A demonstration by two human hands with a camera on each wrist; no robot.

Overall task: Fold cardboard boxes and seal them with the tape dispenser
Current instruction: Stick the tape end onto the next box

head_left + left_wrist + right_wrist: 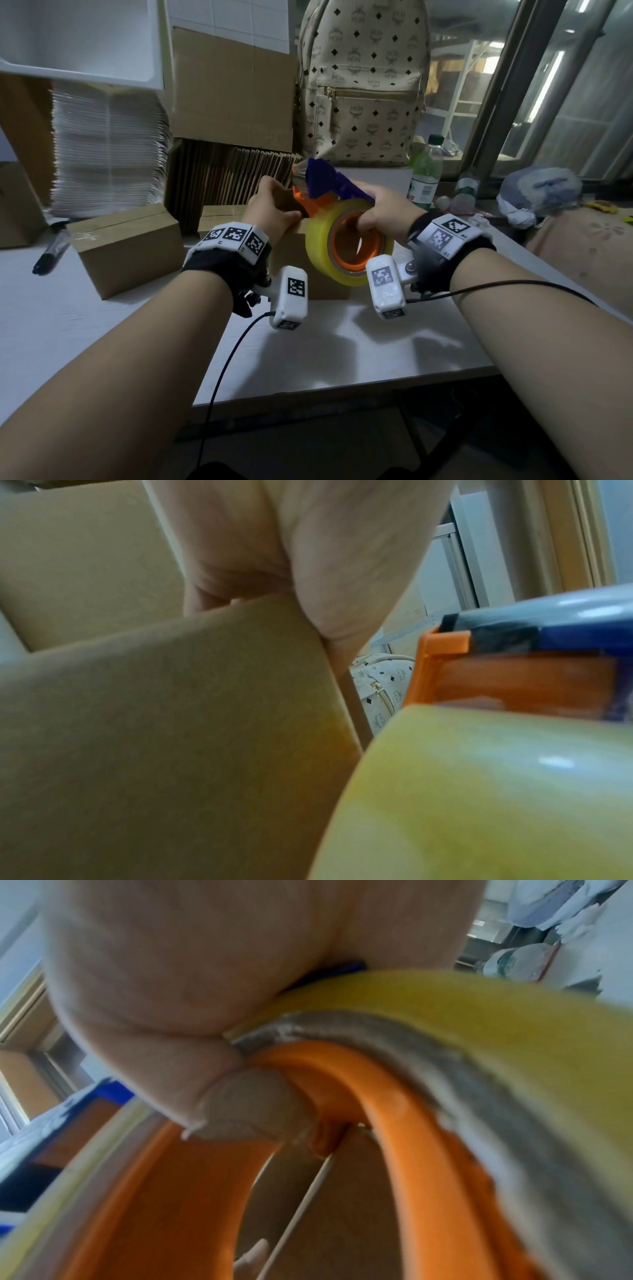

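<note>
A small brown cardboard box (pixel 298 260) stands on the white table, mostly hidden behind my hands. My left hand (pixel 270 209) grips its top left edge, fingers curled over the rim; the left wrist view shows the box wall (pixel 171 723) and the palm (pixel 291 547). My right hand (pixel 380 212) grips the tape dispenser (pixel 329 192), an orange and blue frame carrying a yellowish tape roll (pixel 342 240), thumb hooked into the orange core (pixel 377 1096). The dispenser is held over the box top, its blade end pointing away to the far left.
Two closed boxes (pixel 126 246) (pixel 219 217) sit at left. A black marker (pixel 51 253) lies near the left edge. Flat cardboard (pixel 222 178), a white stack (pixel 109 150), a patterned backpack (pixel 363 82) and bottles (pixel 426 171) stand behind.
</note>
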